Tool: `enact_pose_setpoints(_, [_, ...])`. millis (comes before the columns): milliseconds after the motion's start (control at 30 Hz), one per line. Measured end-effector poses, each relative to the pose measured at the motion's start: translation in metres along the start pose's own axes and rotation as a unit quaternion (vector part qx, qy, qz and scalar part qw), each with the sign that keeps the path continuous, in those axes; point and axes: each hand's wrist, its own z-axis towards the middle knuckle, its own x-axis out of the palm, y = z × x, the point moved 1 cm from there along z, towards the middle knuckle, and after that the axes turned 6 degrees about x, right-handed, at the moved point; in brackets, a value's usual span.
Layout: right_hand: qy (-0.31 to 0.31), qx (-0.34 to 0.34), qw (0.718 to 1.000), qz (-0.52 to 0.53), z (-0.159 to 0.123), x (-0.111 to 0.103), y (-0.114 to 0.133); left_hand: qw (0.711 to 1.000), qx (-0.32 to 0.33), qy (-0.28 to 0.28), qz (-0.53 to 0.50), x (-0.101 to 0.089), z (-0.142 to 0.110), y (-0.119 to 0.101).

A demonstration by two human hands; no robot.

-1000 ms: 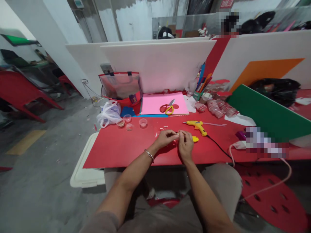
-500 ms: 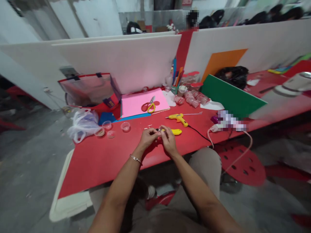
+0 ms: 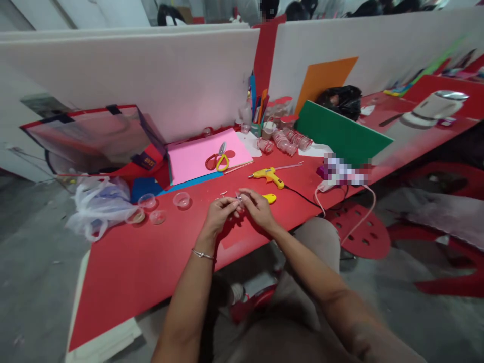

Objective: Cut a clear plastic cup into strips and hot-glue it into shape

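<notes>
Both hands pinch small clear piece over red table (image 3: 151, 257), containers at left and back.
Left hand (image 3: 219, 214) and right hand (image 3: 260, 209): fingers closed on small clear piece (image 3: 239, 197) between them, exact shape too small to tell. Round clear tubs near white plastic bag (image 3: 100, 204): front-left tub (image 3: 136, 217) has pale contents; contents of right tub (image 3: 182, 200) can't tell. Green pen cup (image 3: 256, 130) holds upright blue and orange sticks. Black plastic bag (image 3: 346, 106), partly open, sits behind green board (image 3: 336, 133); contents unclear.
</notes>
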Motion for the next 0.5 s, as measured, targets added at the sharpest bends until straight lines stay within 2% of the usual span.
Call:
enact_pose_setpoints(133, [-0.011,0.025,0.999,0.028,0.000,0.005,-0.005,1.000,-0.007,-0.028,0.000,0.004,0.001,0.000])
enact_pose_setpoints(333, [-0.030,0.022,0.999,0.017,-0.002,0.006,-0.010,0.995,0.039,-0.055,0.067,0.012,0.002,-0.001])
enact_pose_setpoints(500, [0.002,0.086,0.992,0.096,-0.003,0.005,-0.006,0.999,0.035,-0.024,0.034,0.016,0.000,0.002])
